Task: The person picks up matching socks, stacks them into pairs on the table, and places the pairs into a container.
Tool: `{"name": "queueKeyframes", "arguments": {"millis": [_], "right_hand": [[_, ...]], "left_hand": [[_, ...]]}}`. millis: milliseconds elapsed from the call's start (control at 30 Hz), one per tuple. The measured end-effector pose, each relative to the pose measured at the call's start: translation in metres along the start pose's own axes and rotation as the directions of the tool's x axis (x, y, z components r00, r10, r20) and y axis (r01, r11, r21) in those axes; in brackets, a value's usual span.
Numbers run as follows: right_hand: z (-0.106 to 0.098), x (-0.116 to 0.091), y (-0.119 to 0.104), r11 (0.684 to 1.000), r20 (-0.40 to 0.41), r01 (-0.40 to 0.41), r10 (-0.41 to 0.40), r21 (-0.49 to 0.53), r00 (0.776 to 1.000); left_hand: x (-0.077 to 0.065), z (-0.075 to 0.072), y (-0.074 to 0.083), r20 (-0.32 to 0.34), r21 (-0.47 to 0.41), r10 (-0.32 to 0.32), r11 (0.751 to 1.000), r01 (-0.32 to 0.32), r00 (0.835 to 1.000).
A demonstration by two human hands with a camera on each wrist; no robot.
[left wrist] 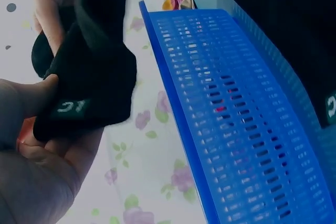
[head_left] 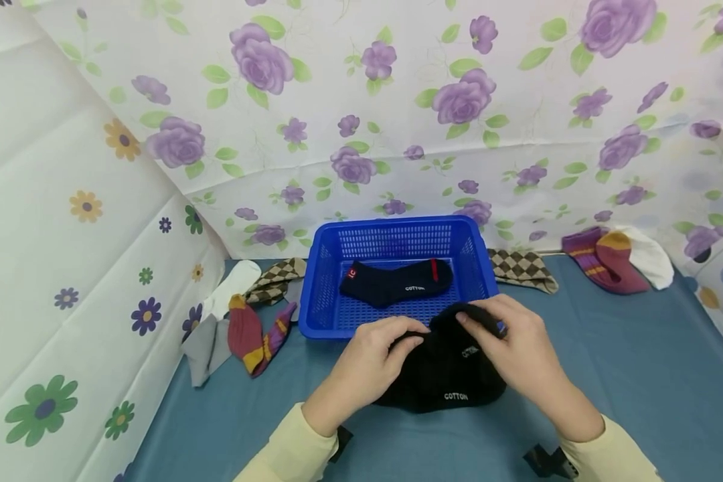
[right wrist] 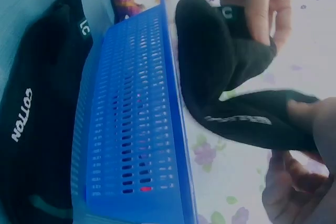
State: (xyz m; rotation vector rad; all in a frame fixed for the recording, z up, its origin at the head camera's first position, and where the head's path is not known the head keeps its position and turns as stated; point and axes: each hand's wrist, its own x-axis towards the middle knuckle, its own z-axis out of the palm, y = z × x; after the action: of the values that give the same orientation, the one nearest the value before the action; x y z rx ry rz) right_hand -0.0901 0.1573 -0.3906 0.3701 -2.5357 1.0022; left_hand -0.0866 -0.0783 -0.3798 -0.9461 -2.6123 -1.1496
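Note:
A black sock (right wrist: 205,61) with white lettering is held up between both hands, in front of the blue basket (head_left: 310,284). My left hand (head_left: 367,355) pinches its cuff end, where a small white logo shows in the left wrist view. The toe end is gripped by my right hand (head_left: 518,345), thumb on top and fingers beneath. Just below the hands, another black sock (head_left: 418,395) marked COTTON lies on the blue cloth, partly hidden by them. Inside the basket lies a dark sock (head_left: 385,284) with a red stripe and a COTTON label.
Left of the basket lie a grey sock (head_left: 201,351), a maroon and yellow sock (head_left: 244,331), a white sock (head_left: 235,284) and a checked sock (head_left: 277,281). To its right are another checked sock (head_left: 524,269), a maroon sock (head_left: 617,264) and a white sock (head_left: 651,258). Flowered sheeting (head_left: 349,100) rises behind.

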Motion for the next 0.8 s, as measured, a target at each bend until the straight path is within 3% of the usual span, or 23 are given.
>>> {"name": "queueKeyframes", "arguments": {"millis": [133, 233, 333, 433, 633, 800], "right_hand": [[-0.008, 0.002, 0.006, 0.994, -0.073, -0.076, 0.082, 0.072, 0.994], [-0.014, 0.002, 0.011, 0.993, -0.093, -0.064, 0.073, 0.099, 0.993], [-0.019, 0.002, 0.016, 0.993, -0.098, 0.012, -0.001, 0.121, 0.995], [-0.022, 0.002, 0.022, 0.983, -0.097, 0.113, -0.100, 0.146, 0.990], [-0.025, 0.001, 0.028, 0.955, -0.056, 0.255, -0.249, 0.151, 0.967], [-0.027, 0.000, 0.028, 0.940, -0.021, 0.314, -0.314, 0.131, 0.949]], "left_hand": [[-0.001, -0.009, -0.004, -0.005, 0.010, -0.025, 1.000, 0.025, 1.000], [-0.002, -0.015, -0.008, 0.004, 0.017, -0.074, 0.997, 0.074, 0.997], [-0.003, -0.021, -0.013, 0.002, 0.020, -0.116, 0.993, 0.116, 0.993], [-0.004, -0.025, -0.018, -0.046, 0.005, -0.125, 0.992, 0.125, 0.991], [-0.004, -0.029, -0.026, -0.164, -0.023, -0.073, 0.997, 0.070, 0.984], [-0.006, -0.031, -0.029, -0.159, -0.014, -0.050, 0.999, 0.048, 0.986]]}}
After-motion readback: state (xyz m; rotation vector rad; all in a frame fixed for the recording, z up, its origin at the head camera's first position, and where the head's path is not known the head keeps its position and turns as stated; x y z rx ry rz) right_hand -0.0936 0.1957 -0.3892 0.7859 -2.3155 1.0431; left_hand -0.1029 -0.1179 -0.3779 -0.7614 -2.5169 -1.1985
